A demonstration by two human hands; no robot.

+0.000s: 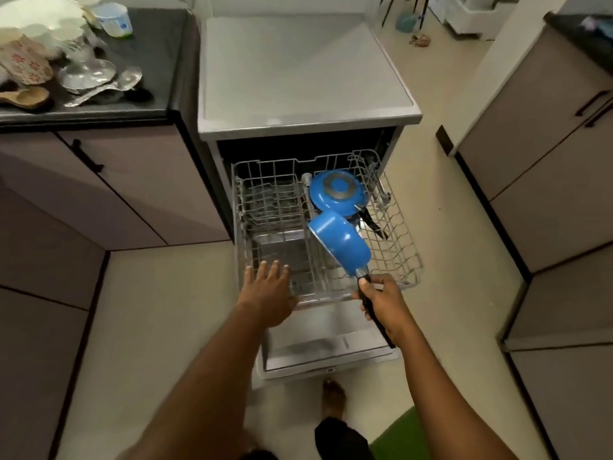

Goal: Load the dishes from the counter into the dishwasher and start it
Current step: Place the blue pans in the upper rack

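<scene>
The grey dishwasher (pixel 298 78) stands open with its door (pixel 331 346) folded down and the lower wire rack (pixel 398 247) pulled out. A blue pan (pixel 335 192) lies upside down at the rack's back right. My right hand (pixel 384 303) grips the black handle of a blue saucepan (pixel 341 244), tilted on its side over the rack's right half. My left hand (pixel 268 290) hovers with straight spread fingers at the rack's front left edge. More dishes (pixel 39 44) sit piled on the black counter (pixel 149 61) at the upper left.
A metal ladle (pixel 109 86), a steel lid and a wooden spoon (pixel 25 97) lie near the counter's front edge. Cabinets stand to the left and right of the dishwasher. My foot (pixel 333 398) is on the floor just before the door.
</scene>
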